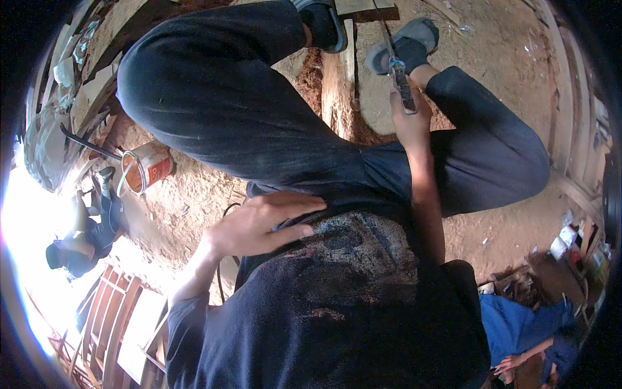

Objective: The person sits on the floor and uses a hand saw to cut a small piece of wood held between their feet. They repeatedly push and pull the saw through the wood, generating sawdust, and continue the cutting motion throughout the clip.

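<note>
My right hand [413,117] is closed round the dark handle of a long, thin-bladed tool [400,76]. A blue band circles the tool where handle meets blade, and the narrow dark blade runs away from me past my sandalled right foot [405,47]. Its far end leaves the top of the picture, so I cannot tell its exact kind. My left hand [265,223] rests against the front of my dark printed shirt [350,272], fingers stretched out and holding nothing. A pale wooden beam [337,94] lies between my bent legs.
On the dirt floor at the left stands an open paint bucket [149,168]. Beyond it is a person in dark clothes [91,233]. Slatted wooden frames [113,318] lean lower left. Another person in blue [525,330] is at the lower right, near scattered clutter [570,246].
</note>
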Motion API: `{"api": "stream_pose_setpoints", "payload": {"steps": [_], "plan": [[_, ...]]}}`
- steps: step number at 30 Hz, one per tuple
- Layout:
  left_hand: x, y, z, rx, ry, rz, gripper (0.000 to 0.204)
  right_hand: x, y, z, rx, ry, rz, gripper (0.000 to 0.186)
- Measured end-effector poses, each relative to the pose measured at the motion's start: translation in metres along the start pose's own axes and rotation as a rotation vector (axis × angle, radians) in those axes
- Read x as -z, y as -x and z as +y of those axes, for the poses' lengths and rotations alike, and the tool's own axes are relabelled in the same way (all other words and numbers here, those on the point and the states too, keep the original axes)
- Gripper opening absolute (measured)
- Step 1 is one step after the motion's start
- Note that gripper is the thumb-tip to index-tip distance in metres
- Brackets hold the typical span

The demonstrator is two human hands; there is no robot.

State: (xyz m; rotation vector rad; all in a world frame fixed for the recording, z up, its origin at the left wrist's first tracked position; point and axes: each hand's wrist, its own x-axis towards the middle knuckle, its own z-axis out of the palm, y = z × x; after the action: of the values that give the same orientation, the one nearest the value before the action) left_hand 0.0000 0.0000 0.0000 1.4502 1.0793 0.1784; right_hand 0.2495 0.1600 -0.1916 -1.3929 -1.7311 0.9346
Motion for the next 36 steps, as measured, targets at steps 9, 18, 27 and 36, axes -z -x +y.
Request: {"api": "stream_pose_setpoints", "payload": {"steps": [9,18,27,36], "plan": [[0.010,-0.014,-0.015,-0.089,0.118,-0.018,0.030,0.002,0.002,-0.020,-0.084,0.048,0.010,0.037],[0.006,-0.034,-0.018,-0.132,0.094,-0.033,0.018,0.006,0.002,-0.018,-0.154,0.035,-0.023,0.036],[-0.005,-0.051,-0.010,-0.287,-0.022,0.125,0.016,0.014,-0.002,-0.024,-0.181,-0.049,-0.038,0.040],[0.038,-0.019,0.029,0.011,-0.136,-0.043,0.023,0.030,-0.012,-0.029,-0.192,0.040,-0.070,0.039]]}}
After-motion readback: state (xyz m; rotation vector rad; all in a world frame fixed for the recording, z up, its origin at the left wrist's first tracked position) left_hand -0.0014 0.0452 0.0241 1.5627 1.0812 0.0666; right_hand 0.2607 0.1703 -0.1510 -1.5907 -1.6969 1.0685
